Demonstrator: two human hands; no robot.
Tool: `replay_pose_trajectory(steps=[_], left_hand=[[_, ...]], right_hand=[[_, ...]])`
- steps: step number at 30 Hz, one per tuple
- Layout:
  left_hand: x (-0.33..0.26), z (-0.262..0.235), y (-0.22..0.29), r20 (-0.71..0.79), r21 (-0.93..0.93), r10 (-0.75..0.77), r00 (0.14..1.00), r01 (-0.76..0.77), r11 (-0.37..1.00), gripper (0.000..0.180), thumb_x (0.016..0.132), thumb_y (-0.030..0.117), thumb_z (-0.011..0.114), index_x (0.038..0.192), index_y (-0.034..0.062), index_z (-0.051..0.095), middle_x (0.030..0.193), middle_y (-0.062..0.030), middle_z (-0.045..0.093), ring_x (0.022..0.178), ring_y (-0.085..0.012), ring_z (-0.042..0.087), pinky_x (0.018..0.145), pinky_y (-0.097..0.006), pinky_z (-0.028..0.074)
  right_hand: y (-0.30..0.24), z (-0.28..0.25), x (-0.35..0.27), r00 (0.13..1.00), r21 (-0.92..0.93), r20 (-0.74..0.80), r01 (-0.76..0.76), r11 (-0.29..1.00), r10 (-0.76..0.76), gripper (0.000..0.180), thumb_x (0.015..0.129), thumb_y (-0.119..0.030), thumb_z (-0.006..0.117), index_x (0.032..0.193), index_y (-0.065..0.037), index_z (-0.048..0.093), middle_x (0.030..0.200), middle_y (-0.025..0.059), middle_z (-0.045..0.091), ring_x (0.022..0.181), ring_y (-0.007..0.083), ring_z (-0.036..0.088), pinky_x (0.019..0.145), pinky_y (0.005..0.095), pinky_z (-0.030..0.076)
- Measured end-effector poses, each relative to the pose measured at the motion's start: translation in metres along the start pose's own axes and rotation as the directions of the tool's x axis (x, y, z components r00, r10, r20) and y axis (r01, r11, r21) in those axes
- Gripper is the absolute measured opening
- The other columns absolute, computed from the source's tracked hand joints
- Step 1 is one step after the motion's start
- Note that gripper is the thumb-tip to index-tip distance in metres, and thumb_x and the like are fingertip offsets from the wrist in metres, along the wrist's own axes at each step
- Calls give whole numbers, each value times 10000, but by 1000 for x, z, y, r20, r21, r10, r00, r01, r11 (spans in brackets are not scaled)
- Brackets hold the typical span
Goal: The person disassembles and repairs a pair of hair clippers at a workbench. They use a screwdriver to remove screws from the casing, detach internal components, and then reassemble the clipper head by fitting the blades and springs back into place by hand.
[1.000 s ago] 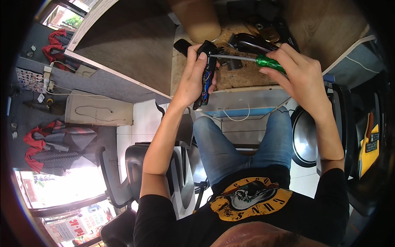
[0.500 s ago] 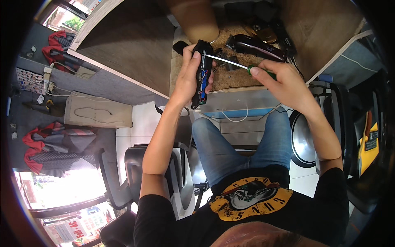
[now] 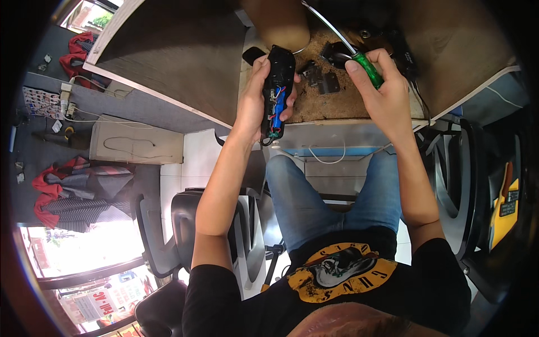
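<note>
My left hand [image 3: 254, 101] is wrapped round a black hair clipper [image 3: 281, 68], held upright with its lower body uncovered. A blue battery and thin coloured wires show inside it. In my right hand [image 3: 387, 92] is a screwdriver [image 3: 369, 68] with a green handle, gripped between thumb and fingers. Its long metal shaft points up and to the left, its tip away from the clipper. Beneath the hands, dark loose parts [image 3: 324, 81] lie on the brown, speckled shelf surface [image 3: 314, 112]. Another dark clipper [image 3: 336, 54] rests behind the screwdriver, partly hidden by it and my hand.
Wooden side panels [image 3: 168, 62] flank the shelf, and a brownish cylinder [image 3: 275, 25] stands at its back. Black chairs [image 3: 191, 224] are on both sides of me. Clothing [image 3: 84, 194] and a cardboard-coloured box [image 3: 132, 143] lie to the left.
The screwdriver has lifted off the clipper, and its shaft now points up toward the back. My right hand has come closer in, while my left hand still holds the clipper in nearly the same place.
</note>
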State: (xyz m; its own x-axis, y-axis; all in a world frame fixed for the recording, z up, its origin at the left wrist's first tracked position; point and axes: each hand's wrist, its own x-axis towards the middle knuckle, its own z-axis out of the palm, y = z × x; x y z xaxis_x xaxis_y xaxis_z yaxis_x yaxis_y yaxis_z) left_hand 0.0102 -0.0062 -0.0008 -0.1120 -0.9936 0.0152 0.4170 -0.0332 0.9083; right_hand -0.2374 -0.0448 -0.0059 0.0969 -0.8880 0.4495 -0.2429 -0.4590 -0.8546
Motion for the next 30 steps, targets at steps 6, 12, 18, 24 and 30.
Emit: replay_pose_trajectory(steps=[6, 12, 18, 24, 30], left_hand=[[-2, -2, 0, 7, 2, 3, 1000, -3, 1000, 282, 1188, 354, 367, 1329, 126, 452, 1057, -149, 645, 690, -164, 610, 431, -270, 484], [-3, 3, -1, -37, 23, 21, 999, -20, 1000, 364, 1183, 402, 377, 1305, 79, 493, 1086, -154, 654, 680, -149, 583, 415, -239, 461], [-3, 6, -1, -32, 25, 30, 999, -29, 999, 367, 1181, 397, 379, 1302, 70, 493, 1080, -154, 653, 664, -146, 578, 411, -236, 464], [-2, 1, 0, 0, -8, 4, 1000, -4, 1000, 307, 1191, 349, 367, 1368, 112, 451, 1044, -151, 647, 672, -161, 613, 435, -266, 498], [-2, 0, 0, 4, -7, 5, 1000, -5, 1000, 298, 1190, 348, 373, 1346, 105, 450, 1043, -151, 649, 667, -154, 614, 436, -266, 503]], right_hand=[[1, -1, -2, 1000, -44, 0, 12, 999, -12, 392, 1008, -392, 798, 983, -27, 656, 616, 31, 592, 557, 110, 554, 546, 314, 414], [-4, 1, -2, 999, -87, 30, -10, 996, 13, 393, 1001, -387, 800, 1008, -17, 668, 625, 79, 631, 531, 180, 587, 542, 353, 441], [-5, 0, -2, 999, -131, 37, -11, 991, 16, 403, 992, -395, 804, 1017, -15, 672, 629, 106, 647, 538, 223, 632, 552, 374, 467], [-2, 1, -3, 999, -131, 49, -6, 991, 12, 403, 986, -389, 811, 1020, -9, 681, 637, 114, 653, 535, 232, 639, 558, 375, 478], [-3, 2, -3, 998, -150, 59, 17, 988, -8, 391, 986, -370, 814, 1019, -3, 681, 652, 131, 665, 562, 254, 671, 568, 380, 492]])
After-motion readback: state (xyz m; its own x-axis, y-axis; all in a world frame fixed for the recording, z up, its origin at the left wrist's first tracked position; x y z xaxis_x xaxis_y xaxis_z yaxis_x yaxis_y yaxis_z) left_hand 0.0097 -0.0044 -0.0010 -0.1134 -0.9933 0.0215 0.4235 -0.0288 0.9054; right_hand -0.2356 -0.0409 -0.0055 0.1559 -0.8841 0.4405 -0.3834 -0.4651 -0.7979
